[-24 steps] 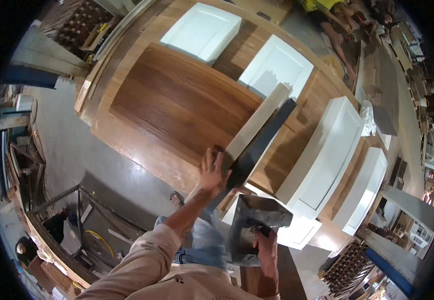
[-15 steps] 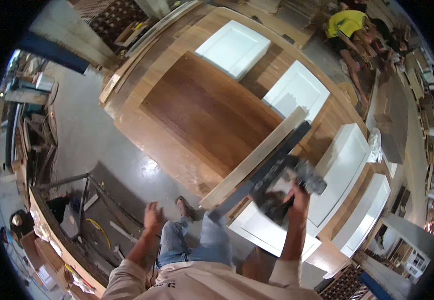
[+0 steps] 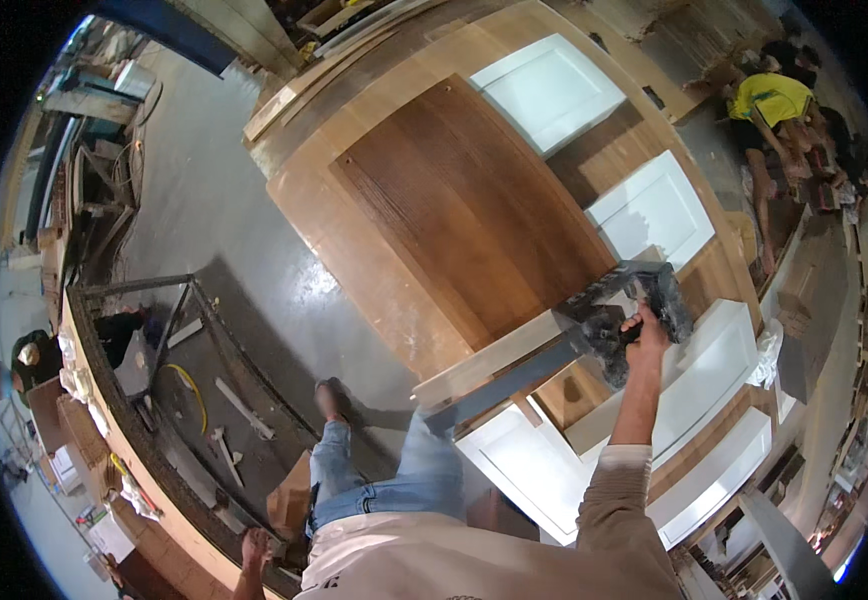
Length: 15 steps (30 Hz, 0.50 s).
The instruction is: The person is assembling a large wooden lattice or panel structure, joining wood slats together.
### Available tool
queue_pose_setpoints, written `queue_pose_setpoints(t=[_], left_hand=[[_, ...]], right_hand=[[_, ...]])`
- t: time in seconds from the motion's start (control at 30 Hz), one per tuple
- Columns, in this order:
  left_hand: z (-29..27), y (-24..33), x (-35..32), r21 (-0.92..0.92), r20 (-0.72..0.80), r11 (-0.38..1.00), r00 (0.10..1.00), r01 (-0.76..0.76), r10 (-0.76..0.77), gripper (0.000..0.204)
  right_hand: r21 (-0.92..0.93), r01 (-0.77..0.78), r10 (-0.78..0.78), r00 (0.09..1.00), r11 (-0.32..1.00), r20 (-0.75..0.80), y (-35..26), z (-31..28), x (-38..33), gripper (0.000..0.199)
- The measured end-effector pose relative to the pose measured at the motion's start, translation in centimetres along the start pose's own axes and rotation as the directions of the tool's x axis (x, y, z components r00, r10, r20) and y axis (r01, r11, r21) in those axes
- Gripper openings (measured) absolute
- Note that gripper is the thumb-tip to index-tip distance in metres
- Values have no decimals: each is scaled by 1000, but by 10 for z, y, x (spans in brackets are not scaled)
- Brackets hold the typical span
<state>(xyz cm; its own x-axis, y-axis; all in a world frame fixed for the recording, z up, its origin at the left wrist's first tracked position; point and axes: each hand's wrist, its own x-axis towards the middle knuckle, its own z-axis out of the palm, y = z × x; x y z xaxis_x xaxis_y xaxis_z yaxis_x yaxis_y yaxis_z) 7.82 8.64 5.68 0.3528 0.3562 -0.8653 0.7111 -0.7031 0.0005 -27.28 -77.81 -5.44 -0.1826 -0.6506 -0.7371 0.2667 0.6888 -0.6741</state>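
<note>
The grey power sander [image 3: 629,320] sits on the far end of a long white board [image 3: 514,362], and my right hand [image 3: 646,327] is clenched around its handle, arm stretched out. My left hand [image 3: 254,549] is low at the near left, down by my hip; its fingers look curled at the edge of a metal rack [image 3: 154,400], though I cannot tell whether they grip anything. The board lies tilted across the tabletop [image 3: 354,250], above a dark brown panel [image 3: 474,210]. White cabinet doors [image 3: 654,210] lie further right and far. My jeans and shoe stand on the grey floor [image 3: 214,200]. A person in a yellow shirt [image 3: 769,100] crouches at the far right.
</note>
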Motion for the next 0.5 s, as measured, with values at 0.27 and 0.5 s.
queue_pose_setpoints(t=[0.27, 0.5], left_hand=[[71, -10, -65, 77, -26, 989, 992, -124, 127, 38], [106, 22, -68, -134, 56, 972, 978, -193, 202, 39]], right_hand=[[-8, -10, 10, 998, 1000, 65, 2, -9, 1, 12], [-910, 107, -482, 869, 400, -109, -3, 8, -17, 47]])
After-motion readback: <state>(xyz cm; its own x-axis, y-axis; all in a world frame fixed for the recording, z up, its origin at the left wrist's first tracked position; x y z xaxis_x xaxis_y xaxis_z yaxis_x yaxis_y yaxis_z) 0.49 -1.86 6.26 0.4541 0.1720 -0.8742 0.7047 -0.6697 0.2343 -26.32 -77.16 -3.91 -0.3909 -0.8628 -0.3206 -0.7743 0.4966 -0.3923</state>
